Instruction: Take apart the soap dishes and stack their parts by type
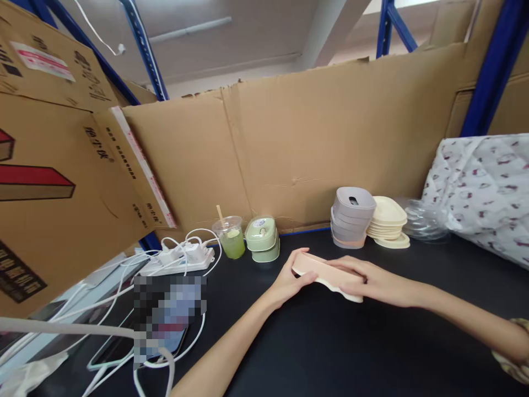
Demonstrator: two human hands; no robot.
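Observation:
Both my hands hold one flat peach-coloured plastic lid (322,270) just above the black table (330,347). My left hand (289,281) grips its left end, thumb along the front edge. My right hand (372,282) lies over its right end with fingers curled on top. Behind the lid stand a stack of grey lids (351,218) and a stack of cream lids (387,220). Two green box-shaped containers (262,239), one on the other, stand to the left of my hands.
A plastic cup of green drink (231,236) with a stick stands by a white power strip (177,260) with several cables. A phone lies at the front left. A cardboard wall (309,143) backs the table; patterned fabric (483,187) and clear plastic bags (424,220) lie right.

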